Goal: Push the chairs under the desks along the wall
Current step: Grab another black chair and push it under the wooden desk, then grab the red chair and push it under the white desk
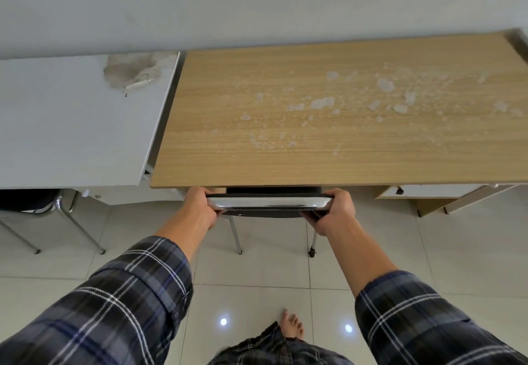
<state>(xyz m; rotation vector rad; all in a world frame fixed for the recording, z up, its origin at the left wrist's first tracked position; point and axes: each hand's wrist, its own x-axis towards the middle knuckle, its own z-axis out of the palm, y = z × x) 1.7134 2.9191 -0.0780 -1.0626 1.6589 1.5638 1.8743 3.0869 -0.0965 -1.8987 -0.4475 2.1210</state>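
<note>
Bright, even light; 2 glare spots on the floor tiles (257,302); edges bend.

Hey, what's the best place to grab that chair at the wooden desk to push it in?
Grip the chrome top rail of the chair's backrest at both ends from behind, as the left hand and right hand do now; it is level and faces the person.

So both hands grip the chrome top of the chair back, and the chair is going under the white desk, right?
Not quite. Both hands, left hand and right hand, do grip the chair back, but the head view shows it going under the wooden desk, not the white desk.
</note>
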